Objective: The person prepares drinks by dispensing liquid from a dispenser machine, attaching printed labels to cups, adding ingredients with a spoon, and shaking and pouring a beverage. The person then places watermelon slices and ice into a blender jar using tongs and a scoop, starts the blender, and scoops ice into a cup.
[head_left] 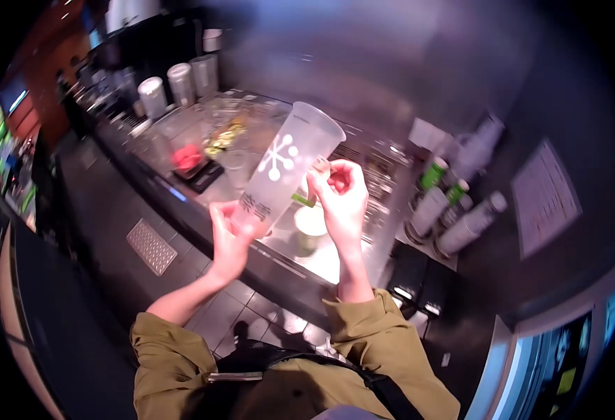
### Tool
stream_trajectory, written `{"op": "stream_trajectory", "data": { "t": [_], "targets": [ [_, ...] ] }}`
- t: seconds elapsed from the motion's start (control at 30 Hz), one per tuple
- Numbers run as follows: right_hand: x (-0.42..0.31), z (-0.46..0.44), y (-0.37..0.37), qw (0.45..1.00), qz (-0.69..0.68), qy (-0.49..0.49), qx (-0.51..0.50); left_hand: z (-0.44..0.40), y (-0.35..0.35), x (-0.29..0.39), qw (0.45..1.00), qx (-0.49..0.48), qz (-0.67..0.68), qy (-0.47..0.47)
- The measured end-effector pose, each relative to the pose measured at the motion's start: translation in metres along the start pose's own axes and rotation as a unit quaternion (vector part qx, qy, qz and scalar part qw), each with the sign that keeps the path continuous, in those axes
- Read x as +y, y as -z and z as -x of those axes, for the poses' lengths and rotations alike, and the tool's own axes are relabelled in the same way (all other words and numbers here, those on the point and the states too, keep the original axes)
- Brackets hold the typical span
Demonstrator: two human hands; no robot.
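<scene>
A tall frosted plastic cup (283, 164) with a white branching logo and dark characters is tilted, its open rim up and to the right. My left hand (232, 234) grips it near the base. Beside the cup's upper right side, my right hand (339, 189) pinches a small brownish piece (319, 170), perhaps a label; whether it touches the cup is unclear. Below, on the metal counter (314, 264), stands another cup with a pale top (310, 221). A small green strip (303, 200) shows between the hands.
A container of red pieces (187, 158) stands on a dark scale (199, 178) at the left. Lidded containers (153, 96) line the counter's back left. Several bottles (428, 210) stand in a holder at the right. A paper sheet (546, 198) hangs on the right wall.
</scene>
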State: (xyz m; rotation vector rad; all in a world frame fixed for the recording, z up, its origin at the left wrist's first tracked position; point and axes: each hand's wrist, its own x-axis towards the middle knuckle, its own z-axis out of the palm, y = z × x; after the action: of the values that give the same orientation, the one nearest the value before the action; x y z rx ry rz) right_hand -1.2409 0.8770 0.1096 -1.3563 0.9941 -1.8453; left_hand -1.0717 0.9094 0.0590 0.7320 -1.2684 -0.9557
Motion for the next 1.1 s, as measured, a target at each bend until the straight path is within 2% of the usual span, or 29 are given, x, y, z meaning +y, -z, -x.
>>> {"op": "stream_trajectory", "data": {
  "t": [0.07, 0.1, 0.13, 0.17, 0.2, 0.27, 0.3, 0.4, 0.43, 0.53, 0.57, 0.67, 0.7, 0.8, 0.83, 0.9, 0.97, 1.1],
  "targets": [
    [0.02, 0.015, -0.057, 0.998, 0.057, 0.024, -0.02, 0.011, 0.056, -0.027, 0.991, 0.075, -0.06, -0.092],
    [0.028, 0.024, -0.09, 0.998, 0.039, 0.036, -0.035, 0.017, 0.082, -0.036, 0.989, 0.114, -0.04, -0.082],
    [0.034, 0.032, -0.124, 0.998, 0.021, 0.047, -0.045, 0.02, 0.096, -0.024, 0.986, 0.138, 0.059, -0.066],
    [0.046, 0.037, -0.157, 0.996, -0.012, 0.013, -0.085, 0.021, 0.13, -0.023, 0.985, 0.155, 0.05, -0.062],
    [0.065, 0.035, -0.189, 0.991, -0.003, 0.044, -0.128, 0.02, 0.165, -0.023, 0.983, 0.169, 0.042, -0.054],
    [0.079, 0.036, -0.267, 0.972, -0.078, -0.036, -0.218, 0.012, 0.249, -0.019, 0.971, 0.236, 0.021, -0.02],
    [0.088, 0.037, -0.314, 0.962, -0.121, -0.039, -0.241, 0.005, 0.291, -0.01, 0.965, 0.262, 0.027, 0.011],
    [0.133, 0.037, -0.451, 0.948, -0.126, -0.065, -0.285, -0.016, 0.419, 0.005, 0.973, 0.216, 0.032, 0.071],
    [0.135, 0.039, -0.487, 0.931, -0.154, -0.121, -0.308, -0.022, 0.454, 0.011, 0.98, 0.173, 0.01, 0.1],
    [0.151, 0.041, -0.572, 0.923, -0.085, -0.077, -0.367, -0.062, 0.555, 0.026, 0.979, 0.028, -0.057, 0.193],
    [0.159, 0.04, -0.597, 0.924, -0.079, -0.062, -0.368, -0.082, 0.579, 0.012, 0.978, 0.076, -0.052, 0.185],
    [0.183, 0.027, -0.656, 0.92, -0.058, -0.058, -0.383, -0.131, 0.633, -0.012, 0.981, 0.175, 0.038, 0.081],
    [0.199, 0.022, -0.676, 0.927, -0.04, -0.002, -0.373, -0.147, 0.641, -0.016, 0.976, 0.206, -0.021, 0.061],
    [0.233, 0.0, -0.721, 0.936, 0.053, 0.175, -0.302, -0.192, 0.692, -0.055, 0.97, 0.227, -0.056, 0.061],
    [0.246, -0.005, -0.73, 0.932, 0.086, 0.216, -0.278, -0.21, 0.701, -0.062, 0.962, 0.256, -0.02, 0.094],
    [0.268, -0.018, -0.753, 0.915, 0.144, 0.3, -0.226, -0.241, 0.719, -0.074, 0.962, 0.249, -0.027, 0.112],
    [0.289, -0.036, -0.774, 0.909, 0.143, 0.313, -0.236, -0.272, 0.745, -0.084, 0.96, 0.239, -0.074, 0.128],
    [0.321, -0.065, -0.809, 0.884, 0.121, 0.359, -0.275, -0.322, 0.787, -0.106, 0.953, 0.234, -0.053, 0.186]
  ]
}}
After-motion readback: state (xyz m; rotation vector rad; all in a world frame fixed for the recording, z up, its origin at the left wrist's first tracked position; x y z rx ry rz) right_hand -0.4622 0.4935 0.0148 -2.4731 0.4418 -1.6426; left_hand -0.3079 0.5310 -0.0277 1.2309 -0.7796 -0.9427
